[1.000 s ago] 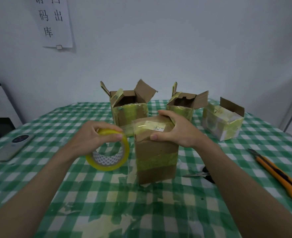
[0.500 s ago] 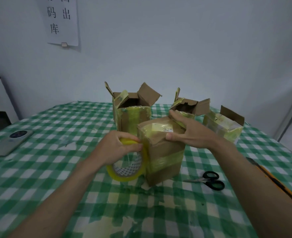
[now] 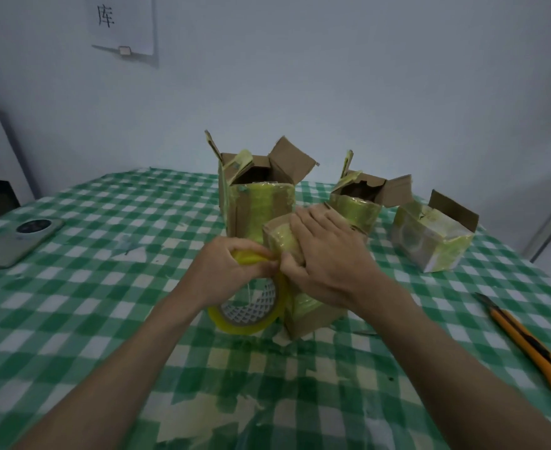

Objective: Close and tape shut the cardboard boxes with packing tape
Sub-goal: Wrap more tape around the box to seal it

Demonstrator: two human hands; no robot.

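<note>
A small closed cardboard box (image 3: pixel 310 315) with yellowish tape bands stands at the table's middle. My right hand (image 3: pixel 329 254) lies over its top, fingers spread flat across the lid and thumb down its left side. My left hand (image 3: pixel 232 271) grips a yellow roll of packing tape (image 3: pixel 251 311) by its upper rim, held against the box's left face. The two hands touch at the box's top left edge. Behind stand two open boxes (image 3: pixel 258 203) (image 3: pixel 358 203) with flaps up, and a third taped box (image 3: pixel 430 235) at the right.
A green-checked cloth (image 3: pixel 105 303) covers the table. An orange utility knife (image 3: pixel 533 345) lies near the right edge. A phone (image 3: pixel 17 238) lies at the far left. Scissors are mostly hidden behind my right forearm. A wall stands close behind the table.
My left hand brought the tape roll right until it met the box's left side. My right hand slid from gripping the box's top corner to lying flat across the lid.
</note>
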